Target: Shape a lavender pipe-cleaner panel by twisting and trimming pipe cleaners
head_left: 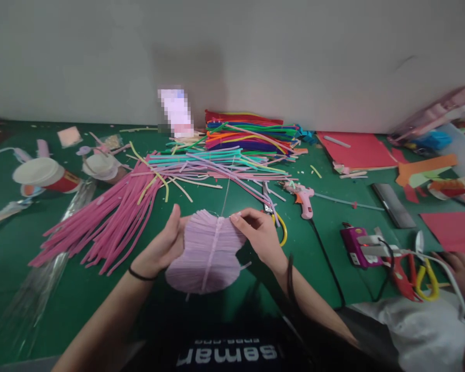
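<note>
A lilac pipe-cleaner shape point(196, 253), rounded with a pinched-in waist, is held upright over the green table. One pipe cleaner runs down its middle like a seam. My left hand point(172, 240) supports its left edge, thumb raised and the other fingers partly hidden behind it. At the upper right edge my right hand point(258, 232) is closed, thumb and forefinger pinched on the piece near its top centre. From there a thin wire point(227, 191) sticks up. Just beyond my right hand lie yellow-handled scissors point(282, 231), partly covered.
Pink pipe cleaners point(112, 217) spread at left beside lidded cups point(42, 173). Multicoloured bundles point(251, 134) lie by the wall. To the right are a pink glue gun point(305, 201) with its cord, a purple power block point(356, 245), pliers point(426, 279) and another person's hand point(461, 268).
</note>
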{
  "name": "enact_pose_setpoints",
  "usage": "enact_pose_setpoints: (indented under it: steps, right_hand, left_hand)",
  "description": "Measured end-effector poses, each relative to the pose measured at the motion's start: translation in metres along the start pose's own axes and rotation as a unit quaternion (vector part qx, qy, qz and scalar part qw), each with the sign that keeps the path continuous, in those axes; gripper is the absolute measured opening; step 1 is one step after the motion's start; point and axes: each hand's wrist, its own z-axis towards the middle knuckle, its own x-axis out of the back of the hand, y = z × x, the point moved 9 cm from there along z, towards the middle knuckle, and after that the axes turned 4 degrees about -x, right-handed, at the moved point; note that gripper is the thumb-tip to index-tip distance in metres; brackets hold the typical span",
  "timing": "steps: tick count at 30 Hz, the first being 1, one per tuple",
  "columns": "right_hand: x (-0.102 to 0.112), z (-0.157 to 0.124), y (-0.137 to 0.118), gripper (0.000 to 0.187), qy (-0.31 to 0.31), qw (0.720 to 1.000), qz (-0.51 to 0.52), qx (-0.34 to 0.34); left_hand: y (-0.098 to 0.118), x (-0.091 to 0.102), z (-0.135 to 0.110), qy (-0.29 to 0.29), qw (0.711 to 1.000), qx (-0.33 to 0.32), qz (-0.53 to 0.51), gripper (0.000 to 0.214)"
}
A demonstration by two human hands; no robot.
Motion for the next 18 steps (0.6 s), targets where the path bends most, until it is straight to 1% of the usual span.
enact_pose_setpoints:
  steps: [1, 2, 3, 4, 6, 9, 12, 13, 15, 18]
  right_hand:
    - [-0.001, -0.001, -0.002, 0.022, -0.007, 1.000, -0.022, -0.002]
    - [-0.002, -0.002, -0.003, 0.022, -0.017, 0.999, -0.038, -0.007]
    - [-0.004, -0.002, -0.003, 0.022, -0.027, 0.999, -0.044, -0.013]
    - [-0.007, -0.003, -0.002, 0.023, -0.037, 0.998, -0.040, -0.020]
    - [-0.011, -0.004, 0.001, 0.024, -0.055, 0.998, -0.006, -0.041]
    - [-0.015, -0.004, 0.011, 0.025, -0.070, 0.990, 0.071, -0.102]
    - [-0.019, -0.008, 0.026, 0.029, -0.089, 0.967, 0.148, -0.188]
    - [-0.021, -0.009, 0.029, 0.030, -0.096, 0.960, 0.164, -0.207]
    - [-0.023, -0.009, 0.031, 0.030, -0.106, 0.958, 0.164, -0.211]
    - [-0.023, -0.006, 0.028, 0.029, -0.110, 0.976, 0.101, -0.157]
  left_hand:
    - [0.007, 0.001, -0.002, -0.001, 1.000, -0.006, 0.013, 0.060]
    - [0.014, 0.001, -0.003, 0.002, 0.999, -0.014, 0.041, 0.057]
    - [0.020, 0.001, -0.003, 0.008, 0.997, -0.021, 0.080, 0.051]
    - [0.024, 0.002, -0.002, 0.027, 0.991, -0.024, 0.126, 0.043]
    - [0.028, 0.002, 0.002, 0.051, 0.982, -0.027, 0.180, 0.033]
    - [0.028, -0.004, 0.006, 0.058, 0.977, -0.034, 0.202, 0.030]
    - [0.028, -0.004, 0.005, 0.069, 0.968, -0.048, 0.235, 0.030]
    - [0.029, -0.004, 0.004, 0.067, 0.966, -0.050, 0.245, 0.030]
    - [0.029, -0.005, 0.004, 0.051, 0.964, -0.053, 0.254, 0.028]
    - [0.032, -0.009, 0.004, 0.033, 0.963, -0.059, 0.261, 0.025]
